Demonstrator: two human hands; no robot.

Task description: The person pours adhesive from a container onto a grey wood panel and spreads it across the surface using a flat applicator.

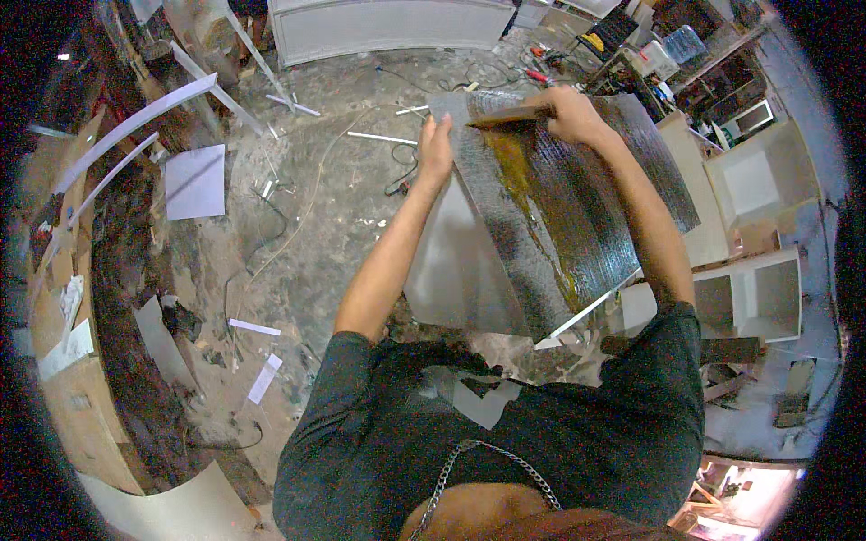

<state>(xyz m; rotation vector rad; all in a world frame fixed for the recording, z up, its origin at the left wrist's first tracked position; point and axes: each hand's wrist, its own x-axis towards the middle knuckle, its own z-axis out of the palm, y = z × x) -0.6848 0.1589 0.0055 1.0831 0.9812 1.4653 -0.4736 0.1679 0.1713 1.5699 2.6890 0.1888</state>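
Note:
A large grey sheet or panel (pixel 595 212) with a ribbed, wet-looking dark surface lies in front of me, slanting to the right. Down its left part runs a streak of amber, glue-like liquid (pixel 514 171). My right hand (pixel 573 115) is closed round a flat brown spreader (pixel 510 115), whose blade meets the sheet at the streak's far end. At the sheet's far left edge, my left hand (pixel 437 151) grips the rim, its thumb pointing up and its other fingers partly hidden.
White cabinet boxes (pixel 762 185) stand along the right. A white panel (pixel 388 32) closes off the far side. Cables, a white square board (pixel 195 182) and pale strips (pixel 255 326) lie about the dusty floor. Long curved strips (pixel 135 126) lean at the left.

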